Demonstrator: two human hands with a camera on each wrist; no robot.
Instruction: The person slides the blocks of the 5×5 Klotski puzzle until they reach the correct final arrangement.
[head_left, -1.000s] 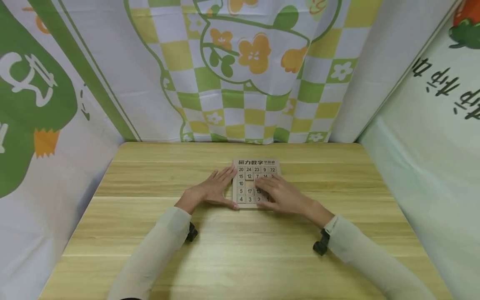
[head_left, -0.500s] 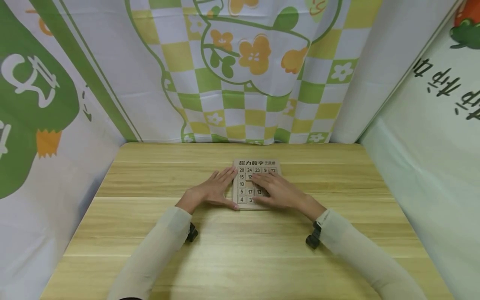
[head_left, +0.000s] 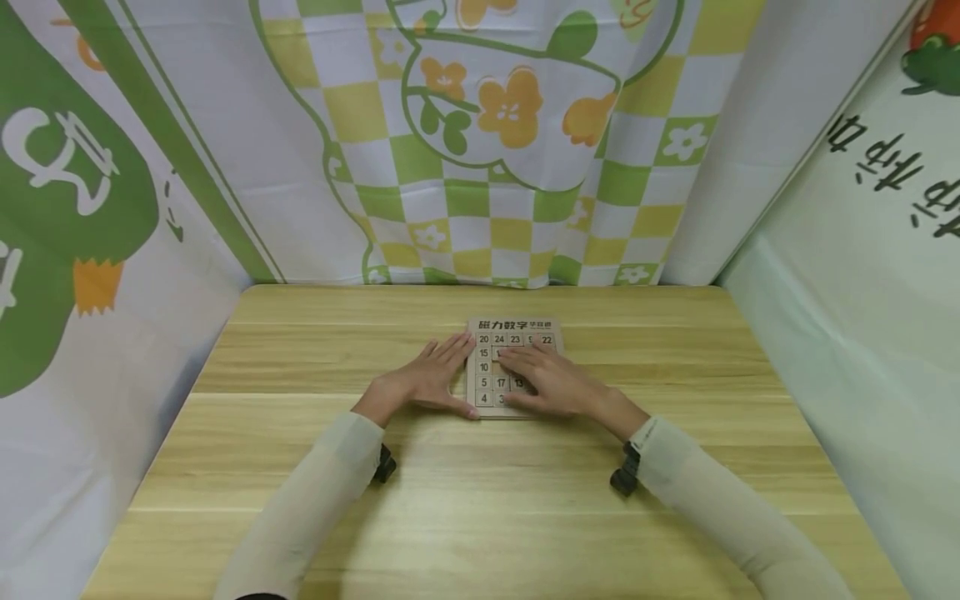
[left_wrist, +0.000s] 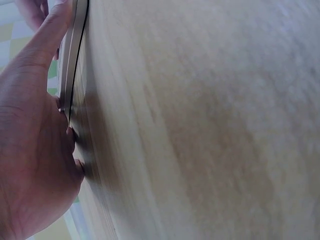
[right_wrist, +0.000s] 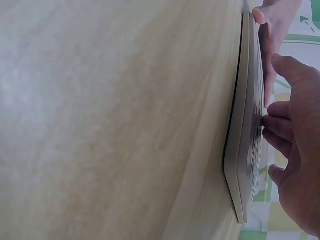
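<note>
A wooden sliding number puzzle [head_left: 520, 324] lies flat on the table, with printed characters along its top and rows of numbered tiles. My left hand [head_left: 423, 381] rests along its left edge, fingers spread toward the upper corner and thumb at the lower one. Reaching over from the right, my right hand [head_left: 558, 382] touches the tiles with its fingertips near the second row, partly covering the 12 tile [head_left: 497, 353]. Many tiles on the right side are hidden under that hand. In the right wrist view, the right hand's fingers [right_wrist: 280, 127] meet the puzzle's face.
The wooden table [head_left: 480, 500] carries the puzzle near its back half. A checked, flower-printed curtain [head_left: 465, 200] hangs behind the back edge. Printed cloth walls stand at the left [head_left: 172, 333] and right [head_left: 832, 275].
My right hand has slid left across the tiles, its fingertips moving from around the 7 tile onto the 12 tile. The left hand stays in place at the puzzle's edge.
</note>
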